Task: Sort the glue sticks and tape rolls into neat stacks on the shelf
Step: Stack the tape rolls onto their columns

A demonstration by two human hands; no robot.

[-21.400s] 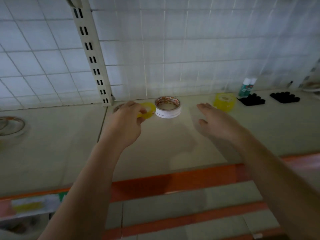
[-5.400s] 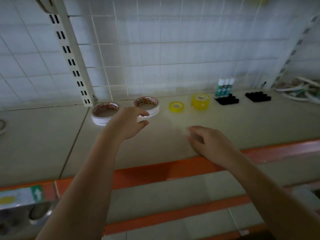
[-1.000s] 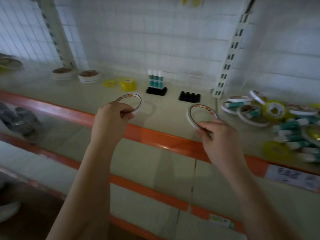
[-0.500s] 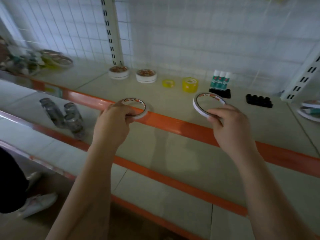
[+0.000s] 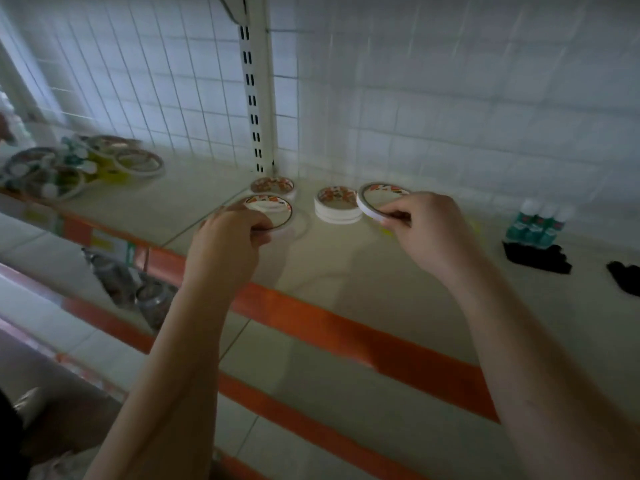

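My left hand (image 5: 227, 239) pinches a thin white tape roll (image 5: 273, 209) with a printed core, held just above the shelf (image 5: 346, 271) in front of the left stack of tape rolls (image 5: 273, 186). My right hand (image 5: 424, 230) pinches a second thin white tape roll (image 5: 375, 199), tilted, right beside the taller right stack (image 5: 334, 206). Three glue sticks (image 5: 538, 225) with white caps stand upright in a black holder (image 5: 535, 258) at the right. The yellow tape rolls are hidden behind my right hand.
A loose pile of tape rolls (image 5: 79, 166) lies on the neighbouring shelf section at far left. A white slotted upright (image 5: 258, 98) stands behind the stacks against the wire grid. Another black holder (image 5: 625, 277) sits at the right edge. The orange shelf lip (image 5: 346, 327) runs across below my hands.
Both hands have carried their tape rolls forward over the shelf, up to the two stacks. The view has swung left, bringing the stacks closer and centred.
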